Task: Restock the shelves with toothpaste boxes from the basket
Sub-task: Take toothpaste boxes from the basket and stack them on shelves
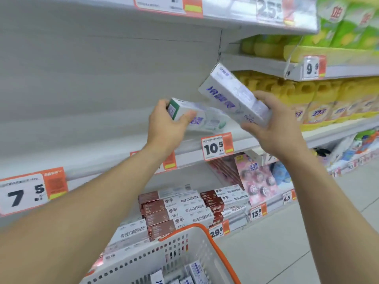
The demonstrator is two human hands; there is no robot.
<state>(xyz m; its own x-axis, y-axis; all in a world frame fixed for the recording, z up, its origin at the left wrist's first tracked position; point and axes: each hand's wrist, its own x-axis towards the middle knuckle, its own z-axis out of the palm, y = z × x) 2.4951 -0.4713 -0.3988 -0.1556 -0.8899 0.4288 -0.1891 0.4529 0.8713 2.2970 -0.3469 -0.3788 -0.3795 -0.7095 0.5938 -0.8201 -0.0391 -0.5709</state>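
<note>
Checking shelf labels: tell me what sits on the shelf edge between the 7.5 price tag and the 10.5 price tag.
In the head view, one more orange price tag sits between the 7.5 tag and the 10.5 tag, mostly hidden behind the left forearm; its price cannot be read.

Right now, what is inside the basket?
The basket holds several white toothpaste boxes at its bottom. The near wall and the frame edge hide the rest, so no count is possible.

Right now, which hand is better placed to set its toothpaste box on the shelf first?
Probably the left hand: its box lies low and nearly flat over the shelf; the right hand's box tilts steeply upward.
</note>
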